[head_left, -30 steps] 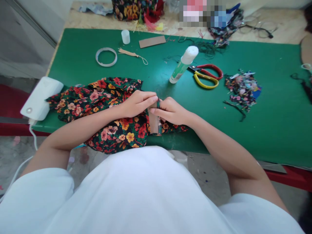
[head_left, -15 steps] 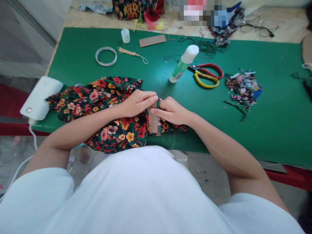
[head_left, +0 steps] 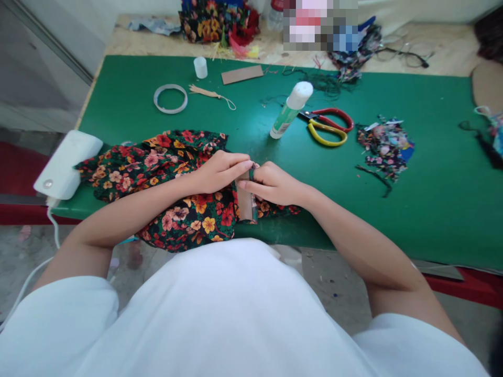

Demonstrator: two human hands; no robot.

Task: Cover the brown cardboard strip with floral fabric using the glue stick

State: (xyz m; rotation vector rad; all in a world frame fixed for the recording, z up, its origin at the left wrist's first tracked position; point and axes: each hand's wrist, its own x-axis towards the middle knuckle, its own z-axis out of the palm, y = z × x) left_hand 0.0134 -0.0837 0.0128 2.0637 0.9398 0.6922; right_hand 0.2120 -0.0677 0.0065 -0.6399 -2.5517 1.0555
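Dark floral fabric [head_left: 208, 225] with red, yellow and pink flowers lies at the table's front edge. A strip of brown cardboard [head_left: 245, 201] rests on it, with a fabric edge folded up along the strip's right side. My left hand [head_left: 220, 172] is closed on the far end of the strip and fabric, fingers pressed together. My right hand [head_left: 277, 183] has its fingers curled at the folded fabric edge, the thumb lying across the cardboard. The two hands nearly touch at the fingertips. What lies under the curled right fingers is hidden.
Beyond the hands stand a glue stick [head_left: 288, 112] and red-and-yellow-handled scissors [head_left: 330, 128]. Fabric scraps [head_left: 385, 144] lie to the right. A tape ring [head_left: 170, 99], small white cylinder [head_left: 200, 68], tassel [head_left: 208, 92] and another cardboard strip [head_left: 242, 75] are farther back. A white device [head_left: 68, 165] sits left.
The view has tilted slightly, so the table sits a little lower in the picture. Both hands keep nearly the same place on the strip, with small finger shifts at the fold.
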